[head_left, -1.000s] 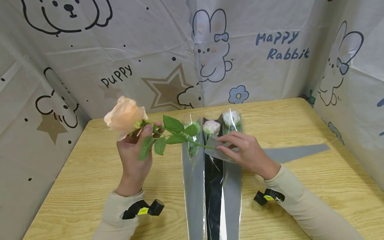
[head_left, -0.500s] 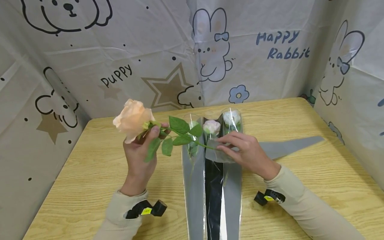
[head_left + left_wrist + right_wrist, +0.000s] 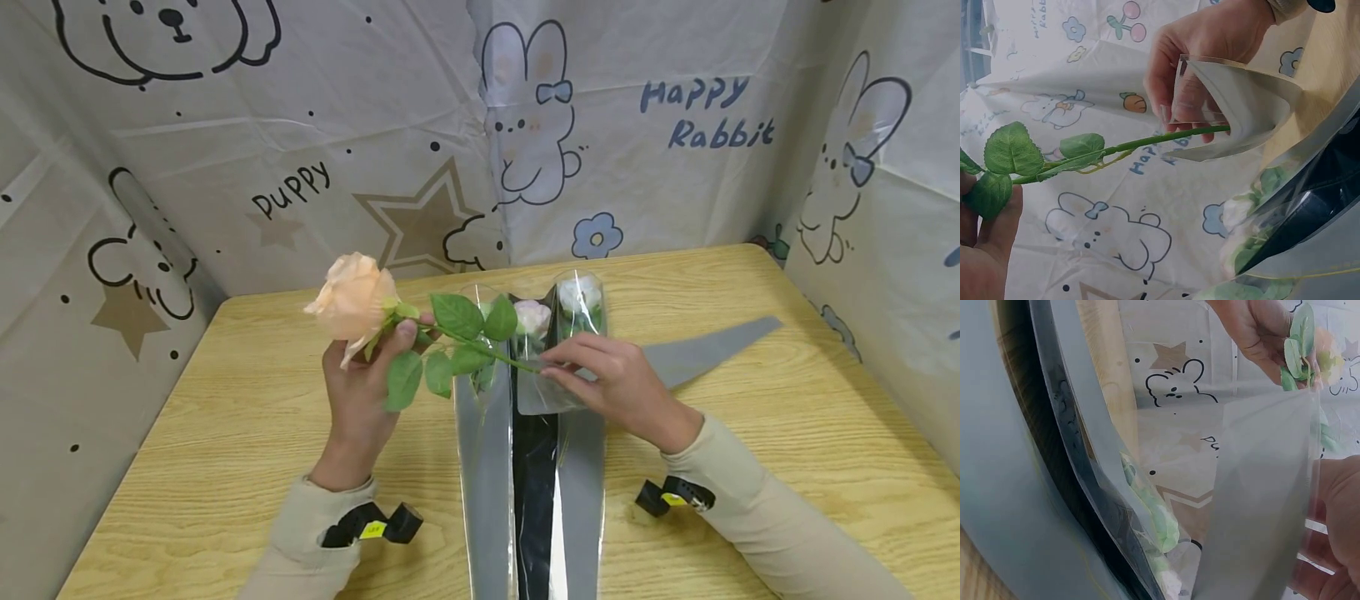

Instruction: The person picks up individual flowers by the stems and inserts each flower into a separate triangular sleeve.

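Note:
My left hand (image 3: 358, 412) pinches an artificial peach rose (image 3: 354, 298) by its green stem just under the bloom. The stem slants right, leaves along it, toward my right hand (image 3: 613, 371). That hand pinches the mouth of a grey and clear flower sleeve (image 3: 701, 357), whose narrow tail points right above the table. In the left wrist view the sleeve (image 3: 1260, 103) gapes and the stem's lower end (image 3: 1200, 131) lies inside the opening. The right wrist view has the grey sleeve (image 3: 1260, 481) in front, with the rose (image 3: 1329, 359) beyond its edge.
Under the hands, three sleeved flowers lie side by side on the wooden table (image 3: 225, 467): a green one in a grey sleeve (image 3: 483, 467), a pale pink one (image 3: 531, 318) in black, a white one (image 3: 580, 296) in grey. A printed cloth (image 3: 337, 108) encloses the table's back and sides.
My left hand has moved right with the rose, bringing the bloom nearer the right hand and the stem deeper into the sleeve. The sleeve's tail has swung up and left; the right hand stays.

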`<control>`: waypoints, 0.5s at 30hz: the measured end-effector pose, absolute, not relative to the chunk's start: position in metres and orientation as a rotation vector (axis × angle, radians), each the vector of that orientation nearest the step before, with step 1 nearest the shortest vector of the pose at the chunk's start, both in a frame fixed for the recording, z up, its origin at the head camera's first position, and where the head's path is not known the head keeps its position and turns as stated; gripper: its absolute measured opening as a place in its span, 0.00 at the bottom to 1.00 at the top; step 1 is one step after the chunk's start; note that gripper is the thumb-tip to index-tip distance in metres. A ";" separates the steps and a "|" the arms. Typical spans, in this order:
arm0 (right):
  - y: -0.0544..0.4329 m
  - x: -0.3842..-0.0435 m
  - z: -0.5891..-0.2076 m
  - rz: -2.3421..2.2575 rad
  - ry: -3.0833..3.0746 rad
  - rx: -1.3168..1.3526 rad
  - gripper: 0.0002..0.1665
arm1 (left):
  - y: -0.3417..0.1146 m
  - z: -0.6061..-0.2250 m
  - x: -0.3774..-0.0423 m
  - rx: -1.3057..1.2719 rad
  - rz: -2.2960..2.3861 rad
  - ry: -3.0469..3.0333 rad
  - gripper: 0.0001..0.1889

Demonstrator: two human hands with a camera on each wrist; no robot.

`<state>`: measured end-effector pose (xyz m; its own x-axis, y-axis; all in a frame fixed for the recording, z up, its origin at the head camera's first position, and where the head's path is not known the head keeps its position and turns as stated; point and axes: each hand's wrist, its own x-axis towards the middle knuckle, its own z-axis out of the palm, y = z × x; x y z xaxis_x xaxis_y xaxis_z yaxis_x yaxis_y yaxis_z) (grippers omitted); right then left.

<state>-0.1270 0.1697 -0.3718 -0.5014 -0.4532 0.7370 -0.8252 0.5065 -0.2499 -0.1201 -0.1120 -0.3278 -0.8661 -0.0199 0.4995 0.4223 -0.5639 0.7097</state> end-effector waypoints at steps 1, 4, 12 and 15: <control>0.170 -0.127 -0.372 0.799 -2.147 1.043 0.14 | -0.111 -0.328 -0.120 -0.649 -2.482 -1.319 0.16; 0.170 -0.125 -0.370 0.794 -2.146 1.044 0.14 | -0.109 -0.330 -0.119 -0.657 -2.440 -1.373 0.16; 0.169 -0.123 -0.366 0.806 -2.124 1.057 0.13 | -0.104 -0.332 -0.119 -0.651 -2.207 -1.610 0.13; 0.169 -0.122 -0.365 0.810 -2.119 1.058 0.13 | -0.103 -0.332 -0.118 -0.620 -2.112 -1.722 0.15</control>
